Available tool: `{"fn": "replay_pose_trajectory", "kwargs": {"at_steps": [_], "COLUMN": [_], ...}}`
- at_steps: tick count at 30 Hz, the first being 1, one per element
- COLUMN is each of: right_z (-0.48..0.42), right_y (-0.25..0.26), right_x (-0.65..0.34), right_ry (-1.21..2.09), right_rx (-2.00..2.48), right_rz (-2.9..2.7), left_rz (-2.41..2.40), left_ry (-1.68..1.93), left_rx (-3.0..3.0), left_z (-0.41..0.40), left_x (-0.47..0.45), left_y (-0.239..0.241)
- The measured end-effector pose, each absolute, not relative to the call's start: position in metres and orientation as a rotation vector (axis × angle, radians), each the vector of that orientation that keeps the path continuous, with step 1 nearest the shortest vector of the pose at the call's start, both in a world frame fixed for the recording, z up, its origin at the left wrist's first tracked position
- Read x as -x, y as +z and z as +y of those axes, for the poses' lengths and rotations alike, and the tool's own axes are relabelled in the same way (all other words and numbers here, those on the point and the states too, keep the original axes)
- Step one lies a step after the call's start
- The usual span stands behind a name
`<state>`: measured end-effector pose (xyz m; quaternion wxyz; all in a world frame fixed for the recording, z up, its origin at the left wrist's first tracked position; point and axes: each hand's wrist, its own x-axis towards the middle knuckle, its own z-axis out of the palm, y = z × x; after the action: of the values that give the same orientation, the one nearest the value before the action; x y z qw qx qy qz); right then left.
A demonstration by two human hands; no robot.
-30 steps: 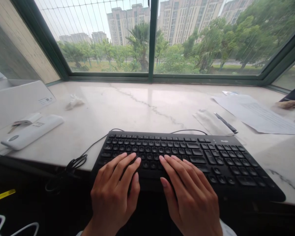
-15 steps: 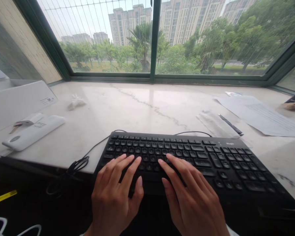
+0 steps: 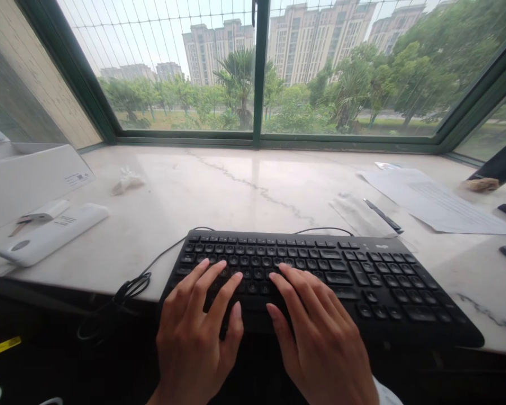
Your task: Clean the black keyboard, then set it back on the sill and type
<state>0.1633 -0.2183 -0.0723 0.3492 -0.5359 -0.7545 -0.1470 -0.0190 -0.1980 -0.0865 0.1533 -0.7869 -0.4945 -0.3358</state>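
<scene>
Loosely spread and grasping nothing, the left hand point(image 3: 194, 332) and right hand point(image 3: 326, 332) should tap the keyboard point(image 3: 341, 278) lightly at the near edge of the sill point(image 3: 185, 197).

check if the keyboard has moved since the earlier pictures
No. The keyboard shows no visible shift against the dark vein in the countertop; the whole view drifts slightly, which looks like camera movement.

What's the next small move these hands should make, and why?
Perhaps the right hand should tap the keyboard lightly: its fingers lie on or just over the letter keys, the left hand is poised likewise, and neither holds anything.
</scene>
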Motion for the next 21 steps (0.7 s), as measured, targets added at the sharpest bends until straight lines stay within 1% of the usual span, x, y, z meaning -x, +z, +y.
{"fn": "replay_pose_trajectory", "kwargs": {"at_steps": [10, 21], "right_z": [-0.212, -0.206], "right_y": [-0.069, -0.06], "right_x": [-0.153, -0.148], "right_ry": [-0.326, -0.299], "right_rx": [1.416, 1.507], "right_rz": [-1.987, -1.983], "left_rz": [-1.401, -1.471], "left_ry": [-0.972, -0.856], "left_rx": [2.372, 2.39], "left_z": [-0.198, -0.198], "left_x": [0.014, 0.006], "left_y": [-0.077, -0.068]}}
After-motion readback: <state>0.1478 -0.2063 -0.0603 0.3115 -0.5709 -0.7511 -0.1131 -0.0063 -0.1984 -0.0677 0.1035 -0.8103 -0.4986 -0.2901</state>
